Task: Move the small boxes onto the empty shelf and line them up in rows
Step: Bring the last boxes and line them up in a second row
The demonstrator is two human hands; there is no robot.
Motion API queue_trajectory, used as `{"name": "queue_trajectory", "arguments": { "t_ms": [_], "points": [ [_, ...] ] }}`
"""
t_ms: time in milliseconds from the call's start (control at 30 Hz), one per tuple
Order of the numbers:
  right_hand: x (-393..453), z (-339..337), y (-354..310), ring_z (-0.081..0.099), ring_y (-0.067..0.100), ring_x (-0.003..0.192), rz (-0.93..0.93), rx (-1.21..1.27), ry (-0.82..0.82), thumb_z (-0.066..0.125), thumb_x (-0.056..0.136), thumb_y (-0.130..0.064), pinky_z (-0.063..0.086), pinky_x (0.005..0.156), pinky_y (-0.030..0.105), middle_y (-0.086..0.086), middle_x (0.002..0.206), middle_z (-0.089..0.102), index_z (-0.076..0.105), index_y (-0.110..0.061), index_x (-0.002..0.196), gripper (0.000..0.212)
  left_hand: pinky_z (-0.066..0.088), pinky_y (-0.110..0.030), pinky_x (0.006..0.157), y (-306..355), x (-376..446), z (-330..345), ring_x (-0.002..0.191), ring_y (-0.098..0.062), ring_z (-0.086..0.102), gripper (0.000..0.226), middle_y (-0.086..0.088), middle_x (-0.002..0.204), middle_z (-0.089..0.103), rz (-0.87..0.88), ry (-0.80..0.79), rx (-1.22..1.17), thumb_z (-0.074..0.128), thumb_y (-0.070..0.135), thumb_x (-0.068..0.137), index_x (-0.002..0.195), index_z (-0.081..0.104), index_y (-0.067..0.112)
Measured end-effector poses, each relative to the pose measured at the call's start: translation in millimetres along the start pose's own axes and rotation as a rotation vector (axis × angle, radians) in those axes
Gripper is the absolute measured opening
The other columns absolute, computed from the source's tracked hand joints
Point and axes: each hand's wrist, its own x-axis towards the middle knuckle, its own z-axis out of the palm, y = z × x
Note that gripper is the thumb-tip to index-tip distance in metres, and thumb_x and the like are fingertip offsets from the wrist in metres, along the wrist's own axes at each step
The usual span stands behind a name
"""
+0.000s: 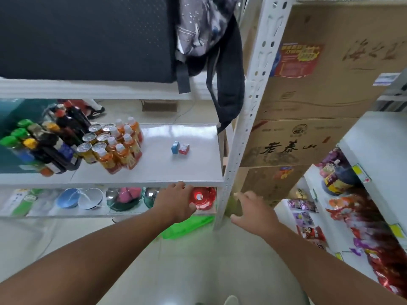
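Boxes on shelf, centre frame: blue box (175, 147) touching red box (184, 148).
Left hand (176, 200) and right hand (253, 208) spread, empty; a careless reach could knock the bottles (123, 148).

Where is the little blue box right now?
In the head view, the small blue box stands on the white shelf, right of centre, beside the small red box.

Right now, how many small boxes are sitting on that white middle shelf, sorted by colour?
Small blue carton box: 1
Small red carton box: 1
Total: 2 boxes, standing side by side on the glossy white middle shelf, right of the drink bottles.
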Motion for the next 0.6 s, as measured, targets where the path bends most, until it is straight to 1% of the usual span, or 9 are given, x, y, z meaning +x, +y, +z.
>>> {"name": "queue_trajectory", "arguments": {
  "t_ms": [133,233,300,433,533,600],
  "points": [
    [27,1,-11,0.054,0.026,0.131,-0.099,0.043,-0.018,0.066,0.086,-0.058,0.054,0.099,0.043,-0.001,0.142,0.052,0.045,-0.034,0.151,0.072,0.053,-0.047,0.101,-18,-5,-5,0.131,-0.028,0.057,0.064,-0.003,0.146,0.059,-0.096,-0.017,0.036,0.054,0.054,0.089,0.148,0.052,0.03],
    [51,7,-13,0.054,0.027,0.131,-0.157,0.083,-0.026,0.069,0.082,-0.063,0.053,0.104,0.044,-0.001,0.14,0.055,0.051,-0.034,0.146,0.072,0.052,-0.048,0.104,-28,-1,-4,0.133,-0.028,0.057,0.065,-0.002,0.149,0.058,-0.185,-0.036,0.05,0.055,0.055,0.089,0.149,0.052,0.03],
    [65,9,-16,0.053,0.028,0.131,-0.21,0.081,-0.047,0.07,0.081,-0.063,0.052,0.105,0.044,-0.002,0.139,0.056,0.052,-0.034,0.146,0.072,0.052,-0.049,0.105,-35,4,1,0.133,-0.028,0.057,0.068,-0.001,0.149,0.059,-0.23,-0.042,0.054,0.052,0.057,0.087,0.15,0.052,0.032],
    [83,-2,-26,0.053,0.031,0.129,-0.272,0.075,-0.077,0.07,0.086,-0.048,0.052,0.1,0.043,0.001,0.134,0.054,0.052,-0.031,0.143,0.062,0.049,-0.053,0.109,-44,7,2,0.133,-0.027,0.057,0.07,0.002,0.148,0.06,-0.276,-0.041,0.057,0.05,0.058,0.084,0.151,0.051,0.036],
    [93,-10,-38,0.053,0.031,0.128,-0.3,0.043,-0.067,0.066,0.088,-0.046,0.053,0.097,0.043,0.001,0.138,0.052,0.048,-0.03,0.148,0.065,0.05,-0.05,0.109,-47,6,-6,0.133,-0.026,0.058,0.069,0.001,0.15,0.06,-0.279,-0.014,0.042,0.051,0.056,0.086,0.151,0.051,0.034],
    [102,-14,-49,0.052,0.03,0.13,-0.309,0.022,-0.068,0.063,0.09,-0.046,0.054,0.097,0.044,0.0,0.141,0.051,0.045,-0.031,0.15,0.065,0.05,-0.052,0.109,-54,10,-9,0.135,-0.025,0.057,0.07,0.002,0.153,0.057,-0.284,0.006,0.007,0.052,0.056,0.088,0.154,0.048,0.033]
  ]
}}
